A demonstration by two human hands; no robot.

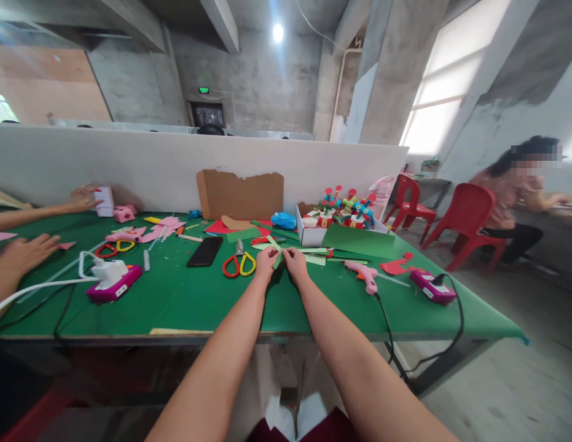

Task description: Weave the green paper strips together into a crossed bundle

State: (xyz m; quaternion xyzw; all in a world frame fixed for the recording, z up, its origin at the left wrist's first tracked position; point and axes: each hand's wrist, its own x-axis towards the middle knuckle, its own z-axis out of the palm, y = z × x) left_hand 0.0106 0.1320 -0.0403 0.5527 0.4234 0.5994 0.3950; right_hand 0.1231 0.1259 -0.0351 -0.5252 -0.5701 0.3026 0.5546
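Between my two hands is a light green paper strip (273, 243), part of it standing up above my fingertips. My left hand (266, 263) pinches it from the left, and my right hand (295, 263) closes on it from the right. Fingers hide much of the strip, so any fold cannot be made out. Scissors (239, 261) with red and yellow handles lie just left of my left hand. More pale green strips (316, 259) lie right of my right hand. Farther right rests a pink glue gun (366, 275).
A white box (313, 236) of colourful paper figures stands behind a dark green sheet (359, 240). A black phone (205, 252) lies at left, purple power strips (114, 287) on both sides. At far left a co-worker's hands (34, 253) reach over the table; another person (511, 190) sits at right.
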